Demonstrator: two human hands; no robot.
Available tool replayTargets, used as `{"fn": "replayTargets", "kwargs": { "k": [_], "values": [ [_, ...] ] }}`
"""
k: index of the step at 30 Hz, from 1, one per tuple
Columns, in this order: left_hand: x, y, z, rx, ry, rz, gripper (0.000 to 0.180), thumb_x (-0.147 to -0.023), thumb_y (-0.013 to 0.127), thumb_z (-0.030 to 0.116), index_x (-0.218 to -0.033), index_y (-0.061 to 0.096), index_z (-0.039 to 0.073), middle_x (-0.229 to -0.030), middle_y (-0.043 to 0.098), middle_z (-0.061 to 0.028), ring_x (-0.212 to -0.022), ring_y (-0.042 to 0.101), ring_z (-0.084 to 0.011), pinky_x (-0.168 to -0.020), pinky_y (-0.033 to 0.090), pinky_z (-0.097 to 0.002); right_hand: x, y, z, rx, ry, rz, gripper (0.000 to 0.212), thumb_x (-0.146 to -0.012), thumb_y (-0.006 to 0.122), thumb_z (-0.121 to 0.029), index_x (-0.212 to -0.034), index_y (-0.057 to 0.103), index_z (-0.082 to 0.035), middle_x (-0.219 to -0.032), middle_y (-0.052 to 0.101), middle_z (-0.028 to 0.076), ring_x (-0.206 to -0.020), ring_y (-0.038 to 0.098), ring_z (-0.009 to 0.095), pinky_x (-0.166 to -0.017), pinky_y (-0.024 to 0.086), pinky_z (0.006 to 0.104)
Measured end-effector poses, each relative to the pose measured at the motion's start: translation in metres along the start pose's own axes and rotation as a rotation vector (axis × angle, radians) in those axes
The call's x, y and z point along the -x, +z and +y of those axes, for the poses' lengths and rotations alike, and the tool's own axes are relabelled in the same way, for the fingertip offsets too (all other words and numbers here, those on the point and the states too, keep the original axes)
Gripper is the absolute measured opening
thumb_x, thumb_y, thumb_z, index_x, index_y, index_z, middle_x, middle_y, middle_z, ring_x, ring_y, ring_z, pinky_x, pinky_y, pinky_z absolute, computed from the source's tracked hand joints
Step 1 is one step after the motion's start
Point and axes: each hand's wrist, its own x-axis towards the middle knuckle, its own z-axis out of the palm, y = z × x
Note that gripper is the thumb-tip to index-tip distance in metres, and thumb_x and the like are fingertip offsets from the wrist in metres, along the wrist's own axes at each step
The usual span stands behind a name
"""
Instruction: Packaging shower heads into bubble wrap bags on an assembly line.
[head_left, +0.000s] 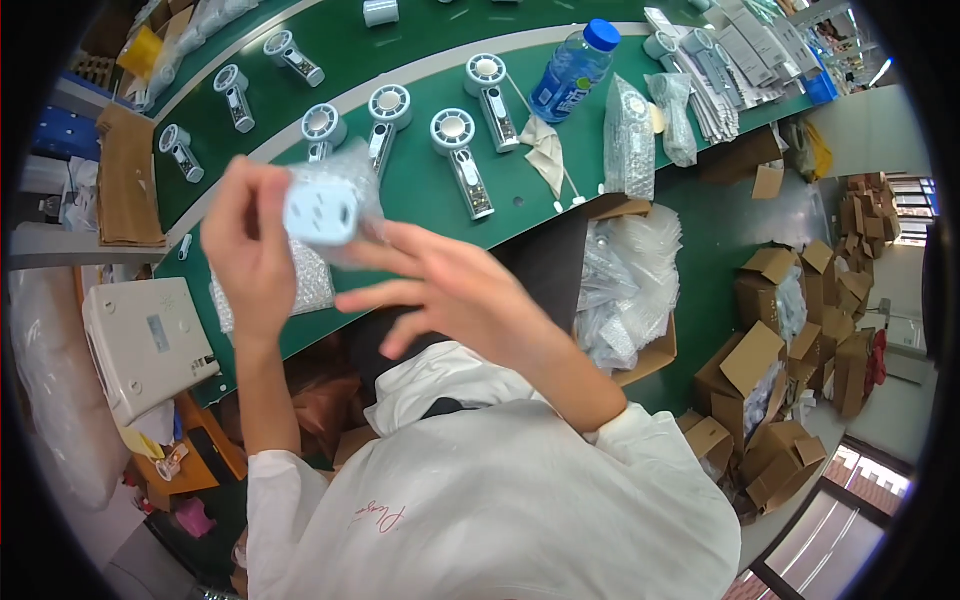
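My left hand (250, 235) is closed around a light blue handheld device (320, 212), its end with small slots turned up toward me. Clear bubble wrap (362, 175) surrounds the device. My right hand (455, 290) has its fingers spread, with the upper fingertips at the side of the wrap and the lower ones hanging free. Beneath my left hand, a flat bubble wrap bag (313, 280) lies at the table edge. Just beyond my hands are several handheld fans, such as one white-faced fan (455, 130) with a see-through handle; one is partly hidden behind the wrap.
On the green table (540, 215) stand a blue-capped bottle (575, 75) and a wrapped item (630, 140). A pale scale-like device (150, 345) sits at left. Below the right edge is a carton of bubble bags (630, 290); open cardboard boxes (750, 375) fill the floor farther right.
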Motion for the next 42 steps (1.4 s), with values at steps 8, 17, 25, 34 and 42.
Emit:
{"fn": "replayTargets", "kwargs": {
  "k": [8,17,25,34,42],
  "values": [
    [0.016,0.046,0.048,0.344,0.345,-0.389,0.011,-0.079,0.065,0.001,-0.087,0.059,0.008,-0.078,0.055,-0.0052,-0.064,0.050,-0.0202,-0.060,0.043,-0.0325,0.068,-0.058,0.006,-0.583,-0.009,0.249,0.063,-0.103,0.036,-0.047,-0.145,0.039,0.000,-0.129,0.059,0.023,-0.108,0.063,0.030,-0.087,0.055,0.0403],
    [-0.005,-0.005,-0.030,0.010,0.060,-0.215,0.005,-0.085,0.067,0.010,-0.089,0.067,0.008,-0.087,0.062,-0.0046,-0.076,0.058,-0.0166,-0.064,0.046,-0.0301,0.123,-0.079,-0.090,1.064,-0.250,0.681,0.082,-0.073,0.069,-0.028,-0.146,0.041,-0.005,-0.139,0.049,0.017,-0.114,0.055,0.029,-0.088,0.049,0.0340],
    [-0.086,-0.171,-0.324,-1.040,-0.766,0.298,0.074,-0.084,0.061,0.057,-0.126,0.051,-0.003,-0.116,0.062,-0.0215,-0.098,0.064,-0.0396,-0.086,0.051,-0.0502,0.145,-0.264,-0.209,1.682,-0.392,1.010,0.054,-0.087,0.054,-0.007,-0.141,0.051,-0.003,-0.143,0.051,0.014,-0.130,0.047,0.027,-0.113,0.031,0.0360],
    [-0.045,-0.139,-0.258,0.059,-0.637,0.293,0.046,-0.096,0.058,0.044,-0.109,0.063,0.000,-0.082,0.061,-0.0052,-0.065,0.054,-0.0108,-0.057,0.045,-0.0225,0.094,-0.351,-0.229,2.083,-0.234,1.074,0.048,-0.092,0.055,-0.004,-0.140,0.052,-0.004,-0.147,0.049,0.014,-0.134,0.046,0.028,-0.111,0.034,0.0363],
    [0.057,-0.067,-0.099,0.282,-0.325,0.103,0.035,-0.098,0.056,0.029,-0.118,0.058,0.000,-0.097,0.064,-0.0078,-0.077,0.057,-0.0133,-0.072,0.049,-0.0277,0.073,-0.335,-0.224,1.954,-0.570,0.756,0.045,-0.096,0.055,-0.008,-0.141,0.052,-0.004,-0.147,0.049,0.015,-0.135,0.045,0.030,-0.112,0.033,0.0378]
  ]
}}
